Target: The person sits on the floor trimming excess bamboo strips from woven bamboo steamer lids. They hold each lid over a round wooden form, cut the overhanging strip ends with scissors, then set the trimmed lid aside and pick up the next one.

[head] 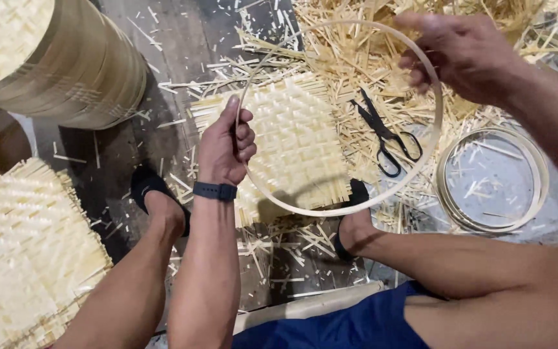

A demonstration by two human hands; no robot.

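Both hands hold one thin round bamboo hoop (330, 210) up above the floor. My left hand (227, 145), with a dark band on its wrist, grips the hoop's left side. My right hand (463, 52) pinches its upper right rim. Below the hoop lies a square woven bamboo mat (292, 139) on the floor. Black scissors (385, 136) rest on straw scraps just right of the mat, seen through the hoop.
More bamboo hoops (492, 181) lie stacked at the right. A tall stack of round bamboo trays (66, 64) stands at the upper left. A pile of woven mats (27, 252) sits at the lower left. Loose bamboo strips (356, 39) litter the floor around my feet.
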